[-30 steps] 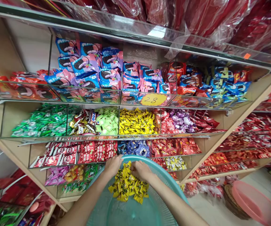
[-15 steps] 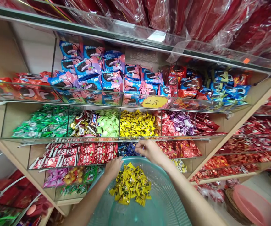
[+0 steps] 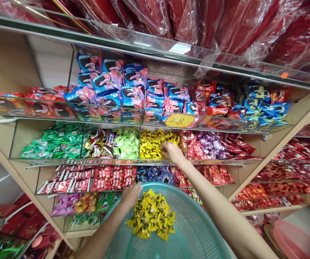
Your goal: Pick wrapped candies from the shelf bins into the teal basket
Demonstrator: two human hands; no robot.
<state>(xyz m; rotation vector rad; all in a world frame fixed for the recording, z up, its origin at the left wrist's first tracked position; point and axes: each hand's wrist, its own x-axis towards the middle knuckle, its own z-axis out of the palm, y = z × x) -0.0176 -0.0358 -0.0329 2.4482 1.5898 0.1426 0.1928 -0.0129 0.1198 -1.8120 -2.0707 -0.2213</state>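
My left hand (image 3: 131, 194) is closed over the far rim of a green plastic basket (image 3: 198, 219) with perforated sides. Inside it lies a heap of yellow-wrapped candies (image 3: 152, 216). My right hand (image 3: 173, 153) reaches over the basket to a shelf compartment of the same kind of yellow candies (image 3: 151, 142). Its fingers are curled together at the right side of that pile; whether a candy is between them is hidden. Directly below that compartment are dark blue wrapped candies (image 3: 157, 175).
Green candies (image 3: 55, 142) and purple ones (image 3: 211, 145) share this shelf, behind a clear front lip and dividers. Packaged cookies (image 3: 108, 81) and a yellow "28" tag (image 3: 180, 120) are above. A pink basin (image 3: 292, 237) stands low at right.
My right hand has moved up from above the basket's far rim to the yellow candies on the shelf. My left hand stays on the rim. The camera view has shifted slightly.
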